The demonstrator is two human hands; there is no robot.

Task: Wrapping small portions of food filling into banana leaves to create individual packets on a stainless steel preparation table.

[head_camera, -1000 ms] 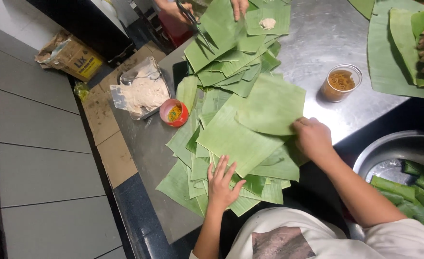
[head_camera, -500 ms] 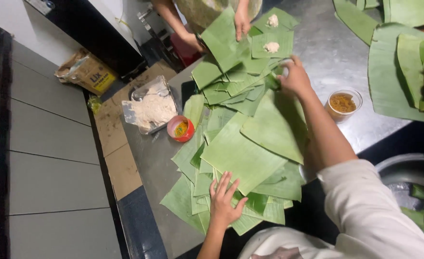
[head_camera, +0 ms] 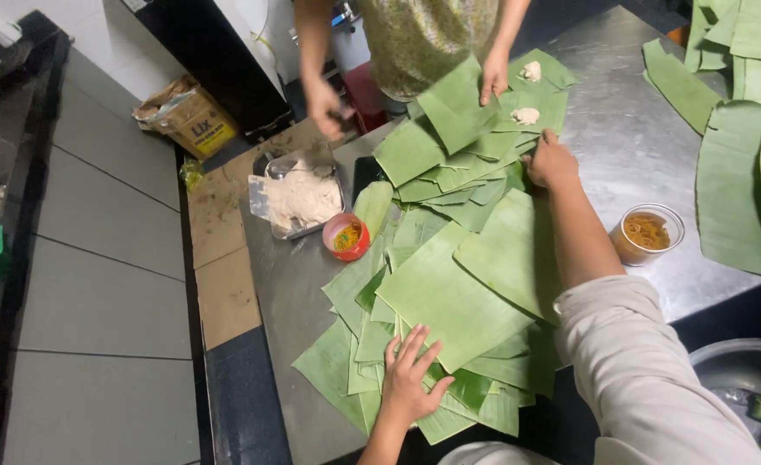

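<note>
Left hand (head_camera: 410, 379) lies flat, fingers spread apart, pressing on the near end of the pile of banana leaves (head_camera: 449, 293) on the steel table (head_camera: 630, 146); holds nothing. Right hand (head_camera: 551, 162) is reached out w/ arm straight, at the far end of the pile, fingers curled down onto a leaf edge; can't tell if it's pinching it. Just past it, two leaves each carry a small white lump of dough (head_camera: 526, 115). Across the table another person's hand (head_camera: 492, 82) rests on a folded leaf; their other hand (head_camera: 324, 105) hangs by the table edge. Left of the pile: red cup (head_camera: 346, 236) & tray of white filling (head_camera: 301, 198). Right: clear tub of orange paste (head_camera: 647, 232).
</note>
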